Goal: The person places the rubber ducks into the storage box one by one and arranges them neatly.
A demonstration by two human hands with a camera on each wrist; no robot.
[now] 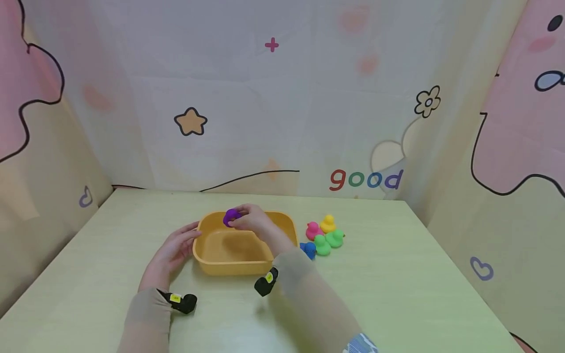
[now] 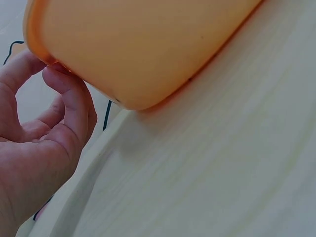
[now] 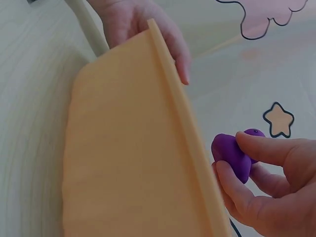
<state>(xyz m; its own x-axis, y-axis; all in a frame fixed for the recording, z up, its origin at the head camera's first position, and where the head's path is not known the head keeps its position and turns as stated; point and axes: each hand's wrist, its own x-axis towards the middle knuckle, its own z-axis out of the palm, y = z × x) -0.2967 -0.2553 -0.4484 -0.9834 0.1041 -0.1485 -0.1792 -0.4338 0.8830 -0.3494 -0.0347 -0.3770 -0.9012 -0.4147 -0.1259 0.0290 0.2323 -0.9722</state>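
Observation:
A purple toy duck [image 3: 232, 153] is pinched between the thumb and fingers of my right hand [image 1: 253, 219]. That hand holds it over the far left part of an orange-yellow plastic basin [image 1: 247, 268]; in the right wrist view the duck is beyond the basin's rim. At the basin's left end, my left hand [image 1: 174, 247] grips the rim between thumb and fingers, as the left wrist view [image 2: 54, 131] shows close up. The basin's floor holds only a shadow where it shows; my right hand and forearm hide its right part.
Right of the basin several toy ducks sit grouped: a pink duck [image 1: 314, 230], a yellow duck [image 1: 328, 224], green ducks [image 1: 322, 245] and a blue duck [image 1: 309, 250] close by the basin's right side. The pale table [image 1: 419, 294] ends at a printed curtain [image 1: 247, 122] behind.

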